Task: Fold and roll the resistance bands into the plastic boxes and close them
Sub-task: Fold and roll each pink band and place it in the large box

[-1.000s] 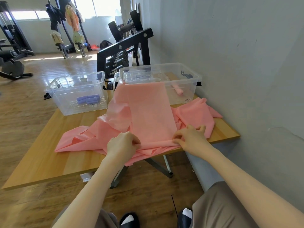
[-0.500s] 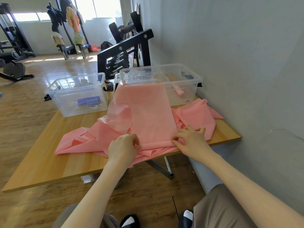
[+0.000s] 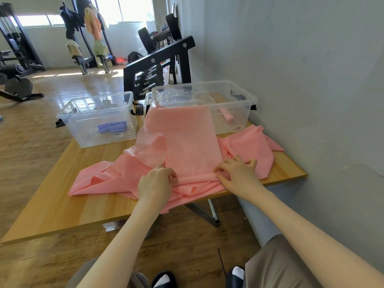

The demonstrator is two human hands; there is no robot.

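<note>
A long pink resistance band point(image 3: 191, 146) lies spread and bunched over the wooden table point(image 3: 62, 206), one flat strip running up against the right clear plastic box point(image 3: 239, 98). My left hand point(image 3: 154, 185) pinches the strip's near left corner with curled fingers. My right hand point(image 3: 236, 173) pinches the near right corner, between them a small fold of the strip's near edge. The right box holds a rolled pink band point(image 3: 227, 116). Rolled purple bands point(image 3: 112, 126) lie in the left clear box point(image 3: 68, 119). Both boxes stand without lids on top.
The table's near edge is close to my knees, and a grey wall runs along the right. A black dumbbell rack point(image 3: 158, 65) stands right behind the boxes. Gym machines stand far left on the wooden floor.
Both hands have crept slightly away from me along the strip, turning its near edge over a little. The boxes have not moved.
</note>
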